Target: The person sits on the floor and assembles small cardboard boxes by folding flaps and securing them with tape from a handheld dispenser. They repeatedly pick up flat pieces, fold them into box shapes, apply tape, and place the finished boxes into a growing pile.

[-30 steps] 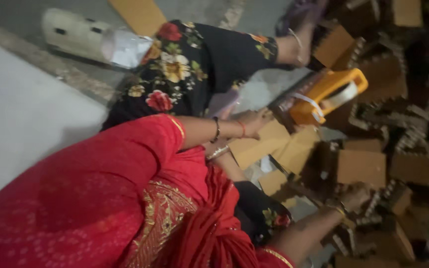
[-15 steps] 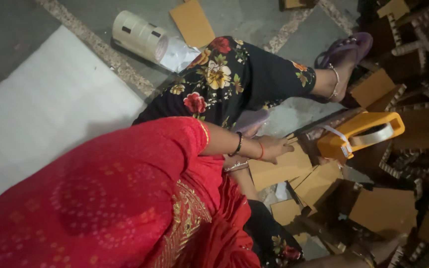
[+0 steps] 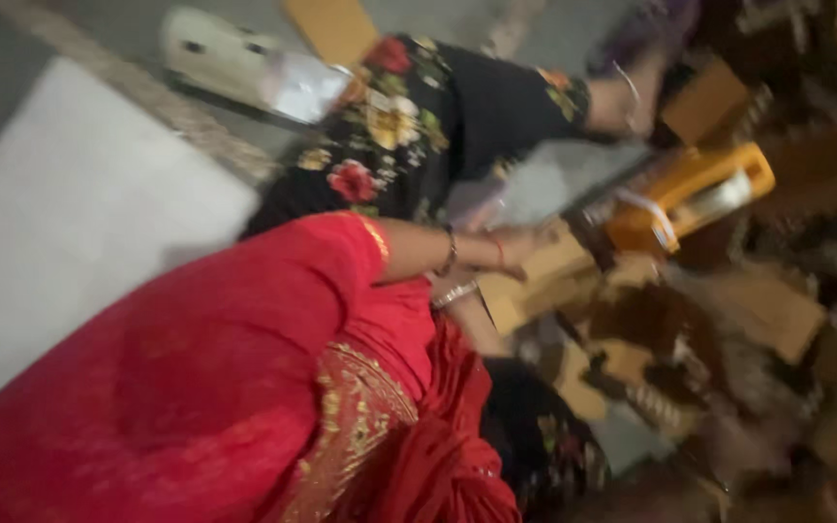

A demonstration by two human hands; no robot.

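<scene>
While blur hides the fingers, the left hand (image 3: 525, 247) rests on a cardboard piece (image 3: 544, 281).
Finger state cannot be told; a flat, steady press beside the orange tool (image 3: 690, 194) would likely serve best.

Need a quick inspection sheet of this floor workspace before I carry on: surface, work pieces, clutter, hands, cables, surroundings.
Surface: grey floor, partly covered by a white sheet.
Work pieces: cardboard piece under the left hand.
Clutter: many brown cardboard pieces scattered at right; orange tool among them; picture blurred.
Hands: left hand rests on the cardboard piece, grip unclear; right hand hidden, only its wrist with bangles shows.
Cables: nothing seen.
Surroundings: white roll and a flat cardboard sheet at top; the person sits on the floor in a red top and floral trousers.
</scene>
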